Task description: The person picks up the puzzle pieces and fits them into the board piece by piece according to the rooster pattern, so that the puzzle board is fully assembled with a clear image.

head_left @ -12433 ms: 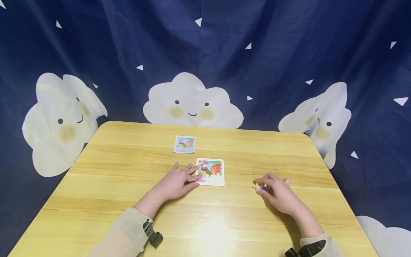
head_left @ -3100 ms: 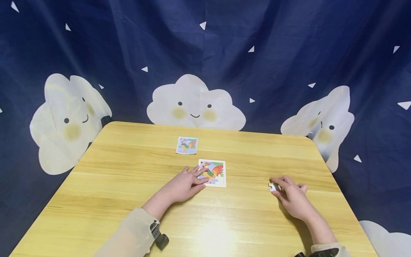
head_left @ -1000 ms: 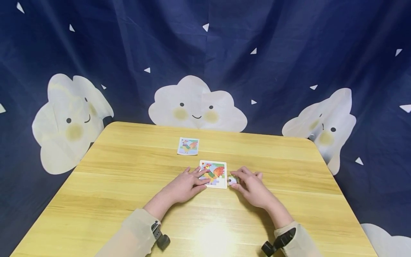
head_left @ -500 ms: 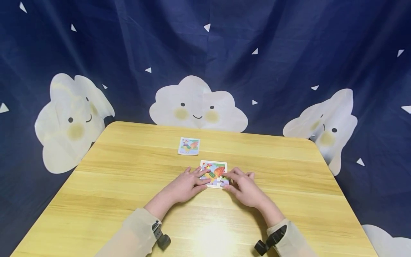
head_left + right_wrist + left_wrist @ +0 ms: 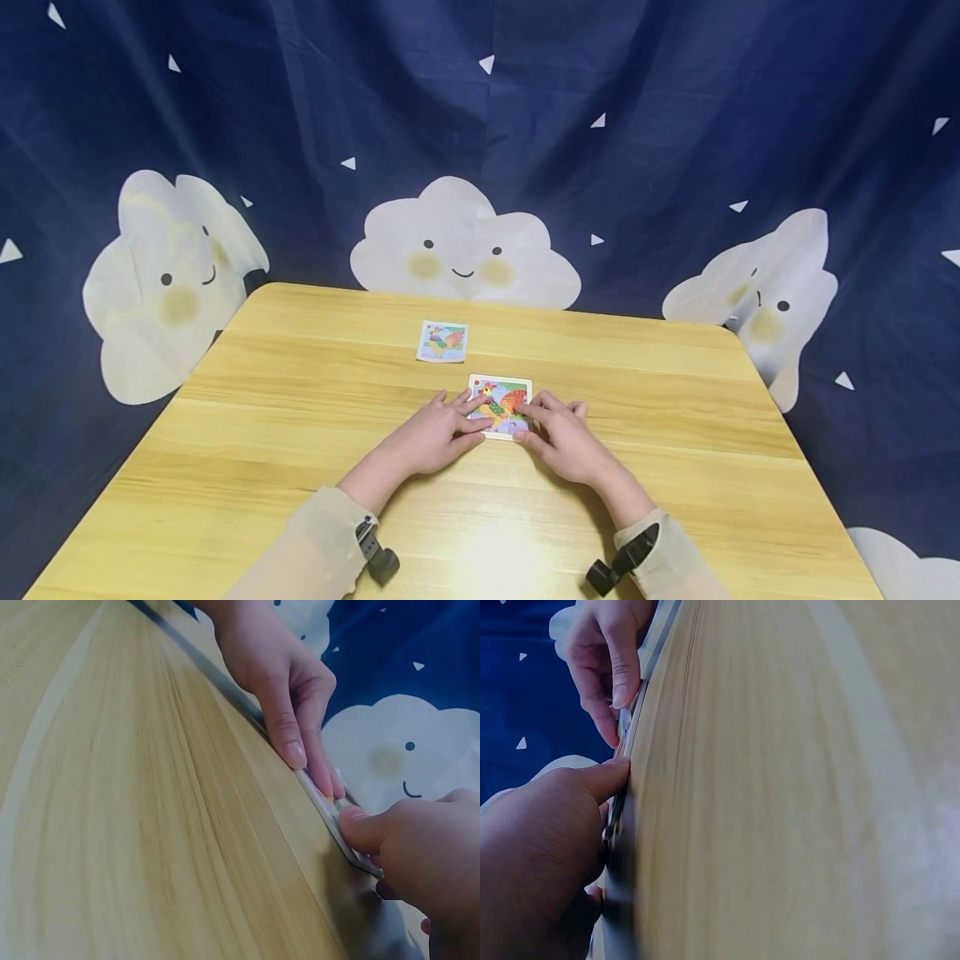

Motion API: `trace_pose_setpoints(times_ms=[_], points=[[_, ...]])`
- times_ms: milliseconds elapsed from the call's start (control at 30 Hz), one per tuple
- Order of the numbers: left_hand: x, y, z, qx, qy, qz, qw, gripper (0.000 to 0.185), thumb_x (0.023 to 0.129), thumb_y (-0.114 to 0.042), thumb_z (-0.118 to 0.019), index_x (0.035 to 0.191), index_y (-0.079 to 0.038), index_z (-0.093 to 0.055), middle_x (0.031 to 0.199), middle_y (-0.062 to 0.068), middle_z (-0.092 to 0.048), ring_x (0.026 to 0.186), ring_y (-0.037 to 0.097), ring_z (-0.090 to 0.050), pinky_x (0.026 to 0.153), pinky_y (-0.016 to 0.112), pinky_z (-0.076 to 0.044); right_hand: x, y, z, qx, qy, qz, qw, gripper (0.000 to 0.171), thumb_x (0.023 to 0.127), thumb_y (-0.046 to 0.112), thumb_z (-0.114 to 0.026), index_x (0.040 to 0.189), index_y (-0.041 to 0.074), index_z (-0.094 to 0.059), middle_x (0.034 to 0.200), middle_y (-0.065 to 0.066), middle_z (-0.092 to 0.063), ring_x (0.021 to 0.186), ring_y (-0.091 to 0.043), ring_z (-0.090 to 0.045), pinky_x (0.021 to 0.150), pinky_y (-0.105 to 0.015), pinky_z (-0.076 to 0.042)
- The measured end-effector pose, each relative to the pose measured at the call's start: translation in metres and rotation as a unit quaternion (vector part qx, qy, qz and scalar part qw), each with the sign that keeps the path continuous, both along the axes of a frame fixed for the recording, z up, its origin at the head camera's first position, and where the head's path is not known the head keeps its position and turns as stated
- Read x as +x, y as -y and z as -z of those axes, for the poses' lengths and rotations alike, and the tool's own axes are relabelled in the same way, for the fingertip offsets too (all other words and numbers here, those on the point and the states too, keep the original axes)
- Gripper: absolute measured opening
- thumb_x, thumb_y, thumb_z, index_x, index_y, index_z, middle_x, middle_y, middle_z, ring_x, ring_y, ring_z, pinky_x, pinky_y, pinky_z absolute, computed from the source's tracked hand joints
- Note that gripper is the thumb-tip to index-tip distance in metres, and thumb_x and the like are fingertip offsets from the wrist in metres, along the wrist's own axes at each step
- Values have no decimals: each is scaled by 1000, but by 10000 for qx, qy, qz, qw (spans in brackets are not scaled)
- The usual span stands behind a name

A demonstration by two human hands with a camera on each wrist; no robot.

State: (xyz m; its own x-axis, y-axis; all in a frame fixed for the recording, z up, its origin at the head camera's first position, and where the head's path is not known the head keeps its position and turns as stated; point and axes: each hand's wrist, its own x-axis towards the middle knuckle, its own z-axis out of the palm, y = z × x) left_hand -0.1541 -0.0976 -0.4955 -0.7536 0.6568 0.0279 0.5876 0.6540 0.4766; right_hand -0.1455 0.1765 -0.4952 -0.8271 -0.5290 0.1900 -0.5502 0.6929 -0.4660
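A small square jigsaw puzzle (image 5: 510,387) of a colourful rooster lies in its white-edged tray on the table. My left hand (image 5: 427,435) rests on its left side, the fingers stretched out across the picture and the thumb by the front edge. At the lower right corner, my right hand (image 5: 567,443) pinches a puzzle piece (image 5: 519,425) between thumb and fingers, within the picture area. Both wrist views show the hands meeting over the thin tray (image 5: 327,813), seen nearly edge-on; the fingers hide most of the piece.
Behind the puzzle lies a paper card (image 5: 442,342) printed with the same rooster. The wooden table (image 5: 315,350) ends at a dark blue curtain (image 5: 300,100) with white smiling clouds. Each wrist carries a strapped black camera.
The right hand has carried a puzzle piece leftward from the right side of the table into the lower right corner of the puzzle. The left hand has stayed on the puzzle.
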Motion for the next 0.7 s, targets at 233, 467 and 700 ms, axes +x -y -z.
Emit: trace_pose_setpoints(times_ms=[233,467,700], points=[[1,-2,0,33,-30,-21,10000,39,110,-37,-58,145,-21,-68,165,3,-42,154,34,-32,124,64,-17,1,0,0,101,-128,29,9999,45,103,28,-73,141,4,-68,108,4,-58,82,-9,-48,87,-48,-23],[1,-3,-1,-111,-205,27,9997,39,111,-37,-58,145,-21,-68,164,3,-43,153,34,-34,124,64,-20,2,1,-2,311,-255,41,9992,43,103,28,-73,140,5,-70,111,3,-58,87,-10,-51,87,-48,-25],[1,-5,-7,-482,-594,118,9970,41,110,-39,-58,145,-20,-68,161,8,-47,151,34,-39,121,63,-28,0,2,0,296,-187,41,9994,42,104,29,-71,139,7,-70,112,3,-58,88,-10,-52,87,-47,-25]])
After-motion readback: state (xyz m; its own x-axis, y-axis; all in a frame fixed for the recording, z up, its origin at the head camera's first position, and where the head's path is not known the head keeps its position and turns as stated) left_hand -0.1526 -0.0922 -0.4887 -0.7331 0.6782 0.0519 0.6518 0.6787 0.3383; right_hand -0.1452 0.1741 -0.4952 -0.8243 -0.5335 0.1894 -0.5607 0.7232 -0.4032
